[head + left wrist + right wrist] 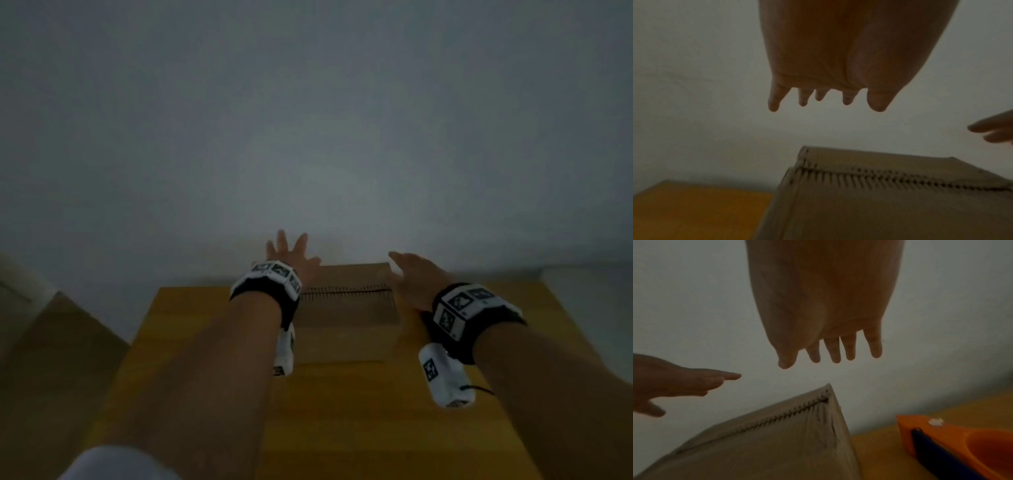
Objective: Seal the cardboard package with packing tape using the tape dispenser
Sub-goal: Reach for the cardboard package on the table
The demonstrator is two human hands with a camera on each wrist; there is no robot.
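Observation:
A brown cardboard package (346, 308) stands at the far side of the yellow table (212, 342), against the wall; its closed top flaps meet in a dark seam (900, 178). My left hand (289, 253) hovers over the box's far left corner, fingers spread and straight, holding nothing. My right hand (411, 270) hovers at the box's far right corner, fingers straight and empty. Both hands are above the box (766, 443), not touching it. An orange tape dispenser (953, 441) with a dark blue part lies on the table right of the box, seen only in the right wrist view.
A plain pale wall (308, 120) rises right behind the table. The table's yellow top (694, 211) shows left of the box. A brownish floor or surface (51, 342) lies to the left of the table. The scene is dim.

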